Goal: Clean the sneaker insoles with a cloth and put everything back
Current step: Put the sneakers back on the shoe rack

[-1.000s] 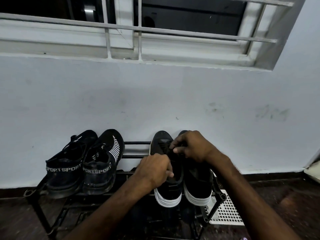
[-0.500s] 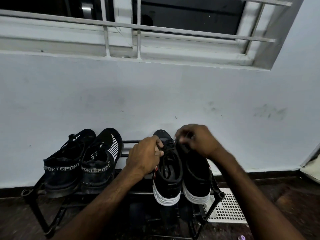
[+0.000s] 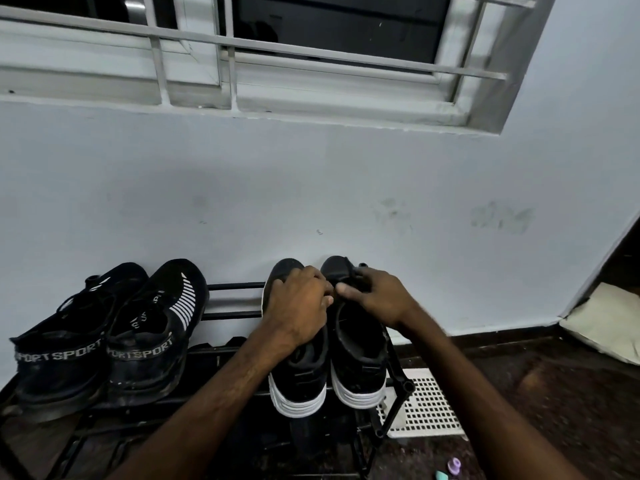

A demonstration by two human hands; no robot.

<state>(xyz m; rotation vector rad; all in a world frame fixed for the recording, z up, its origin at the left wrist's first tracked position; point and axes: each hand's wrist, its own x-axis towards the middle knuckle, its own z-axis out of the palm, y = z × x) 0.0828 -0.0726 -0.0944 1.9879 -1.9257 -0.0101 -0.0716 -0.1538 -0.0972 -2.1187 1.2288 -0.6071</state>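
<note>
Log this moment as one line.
left hand: grips white-soled sneakers on rack | right hand: grips same pair | cloth: not in view | SPORT sneakers: on rack, untouched

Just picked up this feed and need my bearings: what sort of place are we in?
Likely a shoe corner in a home, perhaps by an entrance. A black metal shoe rack stands against a pale wall under a barred window. It holds a white-soled pair and a SPORT-lettered pair of sneakers.
</note>
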